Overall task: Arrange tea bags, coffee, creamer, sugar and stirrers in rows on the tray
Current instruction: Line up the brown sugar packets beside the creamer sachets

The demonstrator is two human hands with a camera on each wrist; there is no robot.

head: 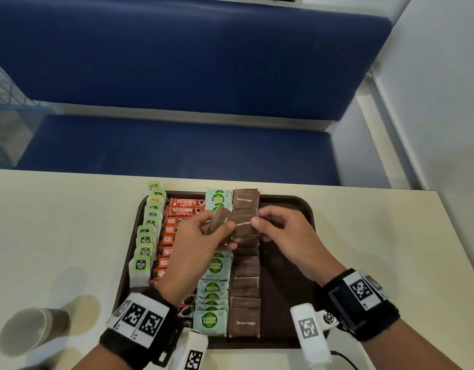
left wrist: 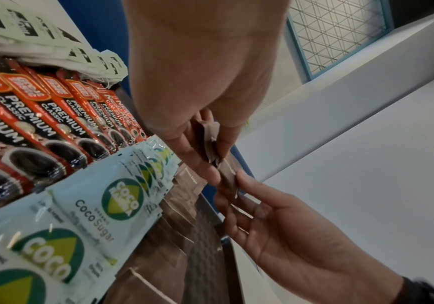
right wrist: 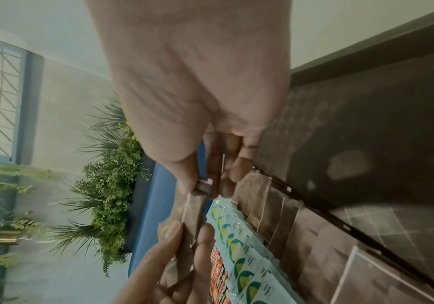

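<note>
Above the middle of the dark brown tray (head: 289,263), both hands hold brown sugar sachets. My left hand (head: 225,229) grips a small bunch of brown sachets (head: 217,222). My right hand (head: 258,222) pinches the right edge of one brown sugar sachet (head: 243,227) from that bunch. The left wrist view shows the held sachets (left wrist: 212,142) between my left fingers (left wrist: 198,162). On the tray lie rows of tea bags (head: 145,239), orange coffee sticks (head: 185,206), pale green coco sugar sachets (head: 213,289) and brown sugar sachets (head: 245,303).
The tray's right third is bare brown plastic (right wrist: 366,144). A paper cup (head: 25,329) lies on the cream table (head: 57,236) at the lower left. A blue bench (head: 177,145) runs behind the table's far edge. A white wall stands at the right.
</note>
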